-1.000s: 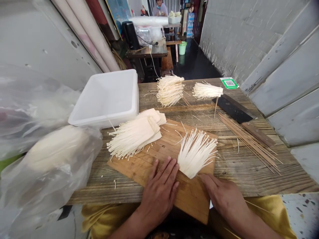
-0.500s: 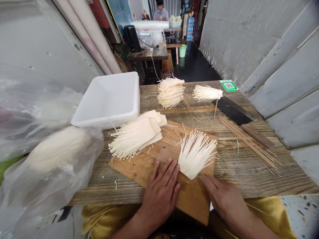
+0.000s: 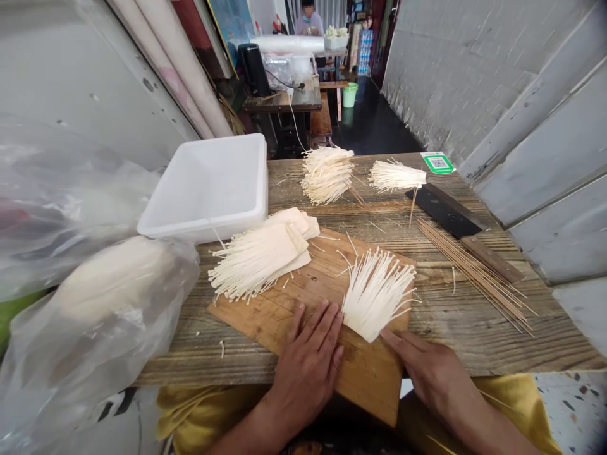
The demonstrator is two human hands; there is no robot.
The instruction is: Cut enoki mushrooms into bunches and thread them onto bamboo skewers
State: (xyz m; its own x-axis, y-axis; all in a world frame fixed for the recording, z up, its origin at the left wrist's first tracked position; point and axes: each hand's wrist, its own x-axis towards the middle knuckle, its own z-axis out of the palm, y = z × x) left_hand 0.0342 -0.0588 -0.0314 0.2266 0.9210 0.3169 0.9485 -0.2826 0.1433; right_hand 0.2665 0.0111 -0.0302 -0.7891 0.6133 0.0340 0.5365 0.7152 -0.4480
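A fanned bunch of enoki mushrooms (image 3: 377,294) lies on the wooden cutting board (image 3: 303,303), its cut base towards me. My left hand (image 3: 310,354) rests flat on the board, fingers stretched, fingertips against the bunch's lower left edge. At the right corner of that base, my right hand (image 3: 431,366) is closed round a thin bamboo skewer (image 3: 496,402); the stick's rear end shows behind the hand, while its front is hidden by the fingers. More flattened enoki pieces (image 3: 260,256) are stacked at the board's left.
Two skewered enoki bundles, one larger (image 3: 327,175) and one smaller (image 3: 396,175), lie at the back. Loose skewers (image 3: 474,272) and a cleaver (image 3: 446,212) are on the right. A white plastic tub (image 3: 203,183) and plastic bags (image 3: 109,303) stand left. A person (image 3: 308,22) sits far behind.
The view has shifted very slightly. My right fingertips are a touch closer against the base of the enoki bunch; my left hand stays flat in the same place.
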